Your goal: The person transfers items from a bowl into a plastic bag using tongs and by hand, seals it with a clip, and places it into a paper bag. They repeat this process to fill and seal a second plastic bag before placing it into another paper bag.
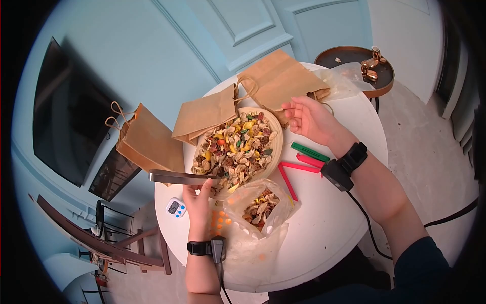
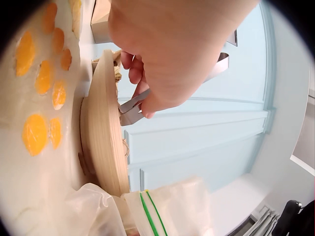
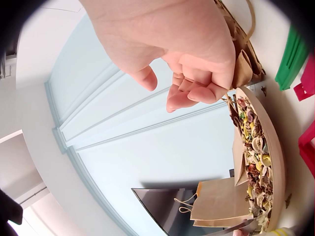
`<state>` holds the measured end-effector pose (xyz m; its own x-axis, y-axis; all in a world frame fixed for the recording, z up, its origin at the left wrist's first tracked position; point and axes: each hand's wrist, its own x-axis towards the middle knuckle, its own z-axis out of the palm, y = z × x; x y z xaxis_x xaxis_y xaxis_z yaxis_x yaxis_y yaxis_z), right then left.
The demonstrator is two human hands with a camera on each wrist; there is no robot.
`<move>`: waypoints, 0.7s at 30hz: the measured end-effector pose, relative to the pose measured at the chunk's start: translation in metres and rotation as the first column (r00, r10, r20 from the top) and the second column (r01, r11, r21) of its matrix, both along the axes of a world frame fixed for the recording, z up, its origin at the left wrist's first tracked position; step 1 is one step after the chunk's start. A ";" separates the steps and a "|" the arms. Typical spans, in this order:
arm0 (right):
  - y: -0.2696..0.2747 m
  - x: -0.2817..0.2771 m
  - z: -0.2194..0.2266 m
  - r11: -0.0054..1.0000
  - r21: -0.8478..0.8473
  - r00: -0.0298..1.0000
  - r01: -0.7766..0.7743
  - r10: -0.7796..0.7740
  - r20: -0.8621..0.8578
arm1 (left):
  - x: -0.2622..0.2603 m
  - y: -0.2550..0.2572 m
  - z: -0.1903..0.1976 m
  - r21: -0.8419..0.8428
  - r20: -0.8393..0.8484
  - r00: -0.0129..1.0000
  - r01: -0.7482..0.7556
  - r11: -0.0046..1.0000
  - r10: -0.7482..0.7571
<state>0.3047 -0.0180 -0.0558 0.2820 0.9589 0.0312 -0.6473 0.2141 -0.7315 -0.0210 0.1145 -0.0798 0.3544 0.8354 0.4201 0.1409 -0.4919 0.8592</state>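
In the head view my left hand grips metal tongs near the left rim of a round wooden bowl. Dried-flower potpourri in brown, cream, yellow and green fills the bowl. The left wrist view has the tongs' tips at the bowl's rim, between thumb and fingers. My right hand hovers past the bowl's right side, fingers loosely curled with nothing in them. An opened clear plastic bag with more potpourri inside lies in front of the bowl.
Brown paper bags stand around the bowl's far and left sides. Green and pink bag clips lie to its right. A small white timer sits by the left edge of the round white table.
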 end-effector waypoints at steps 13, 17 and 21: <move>0.002 0.000 -0.003 1.000 -0.023 1.000 0.000 0.001 0.028 | -0.005 -0.032 0.037 -0.133 0.438 0.841 0.410 0.902 -0.317; 0.001 0.000 -0.004 1.000 -0.012 0.999 -0.016 0.016 0.032 | -0.006 -0.041 0.035 -0.174 0.293 0.831 0.532 0.829 -0.472; 0.001 0.000 -0.004 1.000 -0.024 1.000 -0.002 0.003 0.025 | -0.004 -0.037 0.030 -0.123 0.271 0.823 0.544 0.830 -0.499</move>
